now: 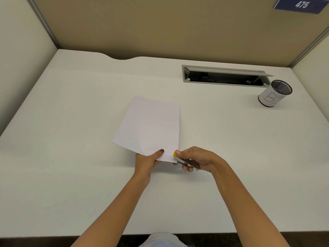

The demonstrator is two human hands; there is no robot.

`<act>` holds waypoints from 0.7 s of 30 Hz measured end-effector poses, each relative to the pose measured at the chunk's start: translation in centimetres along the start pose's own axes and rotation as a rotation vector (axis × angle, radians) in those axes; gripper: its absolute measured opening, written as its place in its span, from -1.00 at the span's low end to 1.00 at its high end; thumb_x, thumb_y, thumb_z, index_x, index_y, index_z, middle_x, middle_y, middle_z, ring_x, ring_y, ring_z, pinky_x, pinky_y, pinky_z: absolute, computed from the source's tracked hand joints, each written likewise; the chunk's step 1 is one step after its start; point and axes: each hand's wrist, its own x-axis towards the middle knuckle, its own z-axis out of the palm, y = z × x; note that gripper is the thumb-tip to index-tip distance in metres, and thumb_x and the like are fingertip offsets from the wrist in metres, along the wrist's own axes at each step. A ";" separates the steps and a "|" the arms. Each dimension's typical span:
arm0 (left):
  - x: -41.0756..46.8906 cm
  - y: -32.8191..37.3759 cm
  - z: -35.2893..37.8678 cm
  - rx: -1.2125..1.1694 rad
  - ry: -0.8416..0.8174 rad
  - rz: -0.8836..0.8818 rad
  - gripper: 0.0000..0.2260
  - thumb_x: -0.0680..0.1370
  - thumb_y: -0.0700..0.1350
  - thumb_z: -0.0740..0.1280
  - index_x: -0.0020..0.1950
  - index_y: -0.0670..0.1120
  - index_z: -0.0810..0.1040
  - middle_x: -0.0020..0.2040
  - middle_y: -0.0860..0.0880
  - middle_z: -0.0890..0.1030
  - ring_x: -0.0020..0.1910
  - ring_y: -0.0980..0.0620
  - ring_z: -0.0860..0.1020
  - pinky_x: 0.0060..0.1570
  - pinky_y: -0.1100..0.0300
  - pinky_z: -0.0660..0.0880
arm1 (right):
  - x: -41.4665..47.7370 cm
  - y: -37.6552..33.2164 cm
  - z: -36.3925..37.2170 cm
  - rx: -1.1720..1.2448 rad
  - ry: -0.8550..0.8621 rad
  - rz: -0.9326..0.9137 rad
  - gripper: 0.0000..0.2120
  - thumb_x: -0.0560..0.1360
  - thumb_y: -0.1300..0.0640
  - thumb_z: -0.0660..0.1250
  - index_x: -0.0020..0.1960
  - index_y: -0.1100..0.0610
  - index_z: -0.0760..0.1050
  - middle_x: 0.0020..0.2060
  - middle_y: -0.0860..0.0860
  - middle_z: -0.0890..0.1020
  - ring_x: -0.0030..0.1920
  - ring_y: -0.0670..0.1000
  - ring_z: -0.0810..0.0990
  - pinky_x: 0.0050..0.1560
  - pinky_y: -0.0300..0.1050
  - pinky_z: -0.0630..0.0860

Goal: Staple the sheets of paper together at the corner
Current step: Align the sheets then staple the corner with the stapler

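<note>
Right at the near corner of the sheets of paper (148, 125), both hands meet. The left hand (146, 162) pinches the near edge of the sheets, thumb on top with its dark-painted nail showing, the other fingers tucked beneath and out of sight. The paper stretches away from that hand across the white counter (71, 107), slightly rotated, its near end lifted a little where the hand holds it; how many sheets there are cannot be told.

Just to the right of the left hand, the right hand (195, 158) is closed around a small stapler (179, 158) with a yellow tip and a metal body. The thumb presses down on the yellow end, the fingers curl under the metal part, and the stapler's mouth sits over the sheets' near right corner, touching the paper. Whether a staple is in the corner is too small to tell.

Well beyond the right hand and off to its right stands a mesh pen cup (275, 93) wrapped in white paper with handwritten marks. Just to the cup's left, a grey cable tray (224, 75) set into the counter has its lid propped open. Higher up on the partition wall, a blue sign (300, 4) reads 475.
</note>
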 end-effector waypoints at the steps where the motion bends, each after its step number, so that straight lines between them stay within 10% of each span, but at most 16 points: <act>1: 0.0 0.0 0.0 0.004 -0.011 0.002 -0.52 0.41 -0.35 0.46 0.30 -0.12 0.46 0.21 -0.13 0.59 0.16 -0.12 0.58 -0.16 0.19 0.65 | -0.1 -0.1 0.0 -0.009 0.002 0.004 -0.52 0.46 -0.14 0.36 0.05 0.30 0.63 -0.04 0.11 0.66 -0.41 -0.03 0.51 -0.41 -0.26 0.36; 12: 0.5 -0.2 -0.1 0.027 -0.057 -0.022 -0.47 0.39 -0.35 0.48 0.34 -0.17 0.46 0.23 -0.15 0.60 0.18 -0.14 0.59 -0.11 0.13 0.65 | 0.0 -0.3 -0.5 -0.159 0.043 0.050 -0.52 0.28 -0.30 0.37 -0.09 0.09 0.69 -0.34 0.06 0.65 -0.41 -0.02 0.45 -0.43 -0.22 0.25; 21: 0.2 0.0 0.1 0.022 -0.108 -0.031 -0.52 0.41 -0.39 0.44 0.31 -0.18 0.48 0.20 -0.17 0.62 0.16 -0.15 0.61 -0.07 0.09 0.65 | 0.3 -0.3 -0.6 -0.075 0.050 0.068 -0.75 0.54 0.03 0.34 -0.07 0.23 0.61 -0.44 -0.06 0.69 -0.51 -0.14 0.58 -0.48 -0.32 0.39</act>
